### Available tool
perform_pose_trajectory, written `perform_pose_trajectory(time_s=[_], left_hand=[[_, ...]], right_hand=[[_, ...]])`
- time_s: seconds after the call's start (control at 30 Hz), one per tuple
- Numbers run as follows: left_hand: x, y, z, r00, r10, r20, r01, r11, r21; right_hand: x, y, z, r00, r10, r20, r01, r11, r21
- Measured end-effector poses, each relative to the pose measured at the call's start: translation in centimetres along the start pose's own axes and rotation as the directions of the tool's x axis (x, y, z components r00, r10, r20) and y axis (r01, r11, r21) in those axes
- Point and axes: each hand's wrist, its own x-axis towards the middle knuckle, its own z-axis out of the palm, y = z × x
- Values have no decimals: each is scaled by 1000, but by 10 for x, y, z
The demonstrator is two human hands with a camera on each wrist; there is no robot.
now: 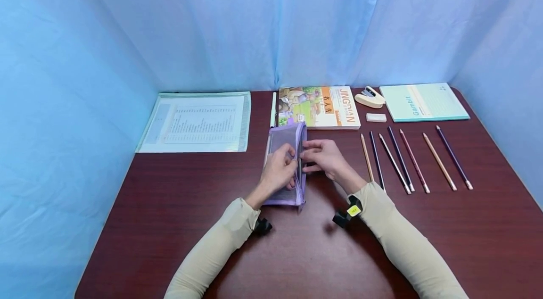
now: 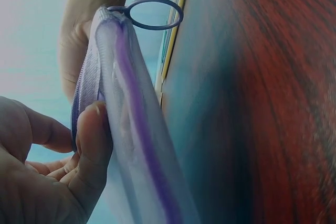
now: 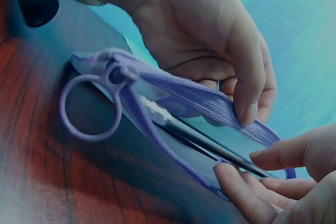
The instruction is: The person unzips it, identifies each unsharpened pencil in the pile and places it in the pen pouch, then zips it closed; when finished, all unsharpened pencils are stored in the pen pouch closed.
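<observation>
A book [image 1: 320, 106], stapler [image 1: 369, 97], eraser [image 1: 376, 117] and notebook [image 1: 423, 102] lie at the table's [image 1: 488, 223] far edge.

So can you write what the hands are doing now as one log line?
left hand: holds purple mesh pouch open | right hand: pinches lower zip edge | inside: dark pencil | pencils on table: seven

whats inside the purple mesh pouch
Through the open zipper of the purple mesh pouch, one dark pencil with a pale end shows. The mesh and both hands cover the rest.

Even bright light; wrist views perhaps blurred.
</observation>
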Motion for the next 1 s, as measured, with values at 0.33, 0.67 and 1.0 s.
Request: perform_pose_trajectory(time_s=[0.33,0.67,1.0], left_hand=[[-1,0,0,1000,5,-7,-5,1000,-13],[0,-1,0,1000,22,-6,-22,1000,-15],[0,-1,0,1000,14,3,-14,1000,-22]], right_hand=[[-17,-2,-22,998,-56,-17,53,988,-145],[-41,-11,-86,985,-140,-100,112,963,-245],[-53,-10,-166,958,-176,-225,92,936,-340]])
